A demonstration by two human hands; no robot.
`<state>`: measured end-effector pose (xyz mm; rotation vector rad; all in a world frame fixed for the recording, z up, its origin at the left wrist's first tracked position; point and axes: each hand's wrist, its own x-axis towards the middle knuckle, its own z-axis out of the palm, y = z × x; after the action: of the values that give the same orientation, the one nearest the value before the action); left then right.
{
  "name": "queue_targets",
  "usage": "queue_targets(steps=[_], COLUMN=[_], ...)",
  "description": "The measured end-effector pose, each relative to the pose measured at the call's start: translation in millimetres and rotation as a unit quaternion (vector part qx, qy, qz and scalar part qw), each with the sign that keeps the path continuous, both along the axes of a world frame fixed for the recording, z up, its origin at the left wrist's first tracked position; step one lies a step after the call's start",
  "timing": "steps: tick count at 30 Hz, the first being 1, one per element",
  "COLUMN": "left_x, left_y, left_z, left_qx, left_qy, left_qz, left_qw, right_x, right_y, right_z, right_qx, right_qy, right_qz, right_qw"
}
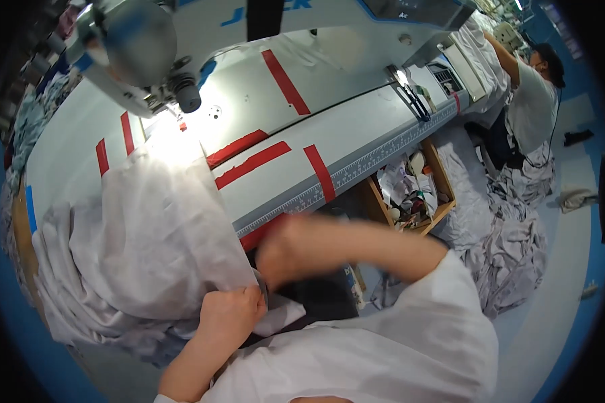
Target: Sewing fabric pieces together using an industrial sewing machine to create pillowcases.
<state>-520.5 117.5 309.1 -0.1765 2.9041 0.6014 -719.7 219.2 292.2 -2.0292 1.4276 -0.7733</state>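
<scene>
A pale grey cloth (171, 235) runs from under the needle area of a white sewing machine (131, 60) down over the table's front edge towards me. My left hand (232, 310) is closed, gripping the cloth's right edge near my lap. Just above and right of it is my right hand (282, 252), smeared by motion. Its fingers cannot be made out, nor whether it holds anything. A thin dark shape shows between the two hands, too unclear to name.
Red tape strips (252, 164) mark the white table, which has a ruler strip (356, 176) along its front. Tweezers-like tools (410, 94) lie at its right. Below hangs an open wooden drawer (440, 185) of small items. A co-worker (534, 107) sits far right near heaped cloth (507, 262).
</scene>
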Motion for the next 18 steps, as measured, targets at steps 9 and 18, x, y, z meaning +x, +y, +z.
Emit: queue_targets(steps=[9,18], left_x=[-15.7,-28.0], left_y=[2.0,0.0], left_z=[-0.7,0.4], left_qx=[-0.017,0.006], left_qy=[-0.027,-0.056], left_qz=[-0.047,-0.044], left_qw=[0.998,0.997], right_x=[-180.7,-183.3], right_y=[-155.3,-171.2], right_z=[-8.9,0.1], right_qx=[-0.157,-0.177], right_qy=[0.202,0.279], right_qz=[-0.467,-0.382], right_qw=[0.847,0.863])
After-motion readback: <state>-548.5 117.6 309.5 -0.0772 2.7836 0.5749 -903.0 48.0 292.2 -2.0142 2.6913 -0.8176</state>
